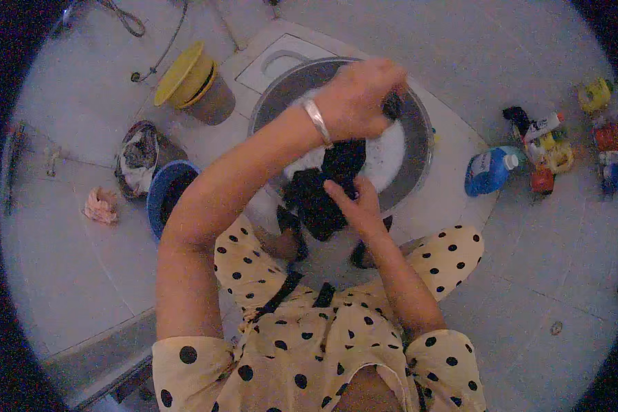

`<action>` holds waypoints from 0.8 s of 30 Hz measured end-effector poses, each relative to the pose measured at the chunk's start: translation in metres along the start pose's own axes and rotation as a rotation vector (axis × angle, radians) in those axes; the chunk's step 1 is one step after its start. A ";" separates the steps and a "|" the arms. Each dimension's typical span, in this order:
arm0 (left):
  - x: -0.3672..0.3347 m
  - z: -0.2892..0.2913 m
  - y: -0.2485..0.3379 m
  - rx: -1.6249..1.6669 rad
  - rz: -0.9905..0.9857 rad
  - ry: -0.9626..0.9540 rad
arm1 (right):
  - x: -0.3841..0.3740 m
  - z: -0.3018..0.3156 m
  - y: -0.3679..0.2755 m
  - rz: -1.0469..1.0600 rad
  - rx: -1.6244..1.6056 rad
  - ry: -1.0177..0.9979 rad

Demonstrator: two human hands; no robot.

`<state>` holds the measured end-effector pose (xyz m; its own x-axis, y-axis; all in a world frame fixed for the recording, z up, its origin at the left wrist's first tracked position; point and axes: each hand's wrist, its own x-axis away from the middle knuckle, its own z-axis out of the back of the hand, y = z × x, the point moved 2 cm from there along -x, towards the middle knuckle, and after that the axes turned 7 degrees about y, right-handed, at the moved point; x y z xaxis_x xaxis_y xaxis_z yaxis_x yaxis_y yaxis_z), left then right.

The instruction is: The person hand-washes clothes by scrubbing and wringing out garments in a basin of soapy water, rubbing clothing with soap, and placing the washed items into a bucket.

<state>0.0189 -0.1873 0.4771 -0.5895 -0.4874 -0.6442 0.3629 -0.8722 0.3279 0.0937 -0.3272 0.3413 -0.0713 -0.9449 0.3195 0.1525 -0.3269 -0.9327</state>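
Observation:
A large round grey basin (417,161) holds whitish, sudsy-looking water (384,154). A black cloth (316,206) hangs bunched over its near side. My right hand (357,206) grips the cloth low down, thumb on top. My left hand (364,96), with a silver bangle at the wrist, is raised over the far right part of the basin. Its fingers are closed on a black end (391,106) that looks like the same cloth, though the part between is partly hidden by the hand. What kind of garment it is does not show.
Left of the basin stand a bucket with a yellow lid (182,79), a bucket of cloth (139,154) and a blue-rimmed tub (159,199). Crumpled pink cloth (101,206) lies beside them. Rightward are a blue liquid bottle (487,170) and several colourful packages (553,152).

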 end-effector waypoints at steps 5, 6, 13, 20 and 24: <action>-0.006 -0.010 0.066 -0.019 -0.431 -0.199 | -0.030 -0.022 0.044 0.226 -0.059 0.026; 0.001 -0.013 0.080 0.013 -0.491 -0.257 | -0.037 -0.026 0.061 0.274 -0.243 0.101; 0.162 -0.072 0.151 0.284 -0.702 -0.479 | -0.019 -0.028 -0.003 -0.158 -1.179 -0.440; 0.158 -0.030 0.153 0.085 -0.977 -0.830 | -0.059 -0.009 -0.007 -0.325 -1.030 -0.609; 0.131 0.001 0.152 0.344 -0.630 -0.450 | -0.055 0.012 -0.023 -0.191 -1.007 -0.469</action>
<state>-0.0039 -0.3841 0.4438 -0.8653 0.1880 -0.4646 -0.3266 -0.9146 0.2384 0.1057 -0.2678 0.3474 0.4010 -0.8639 0.3046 -0.7017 -0.5035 -0.5041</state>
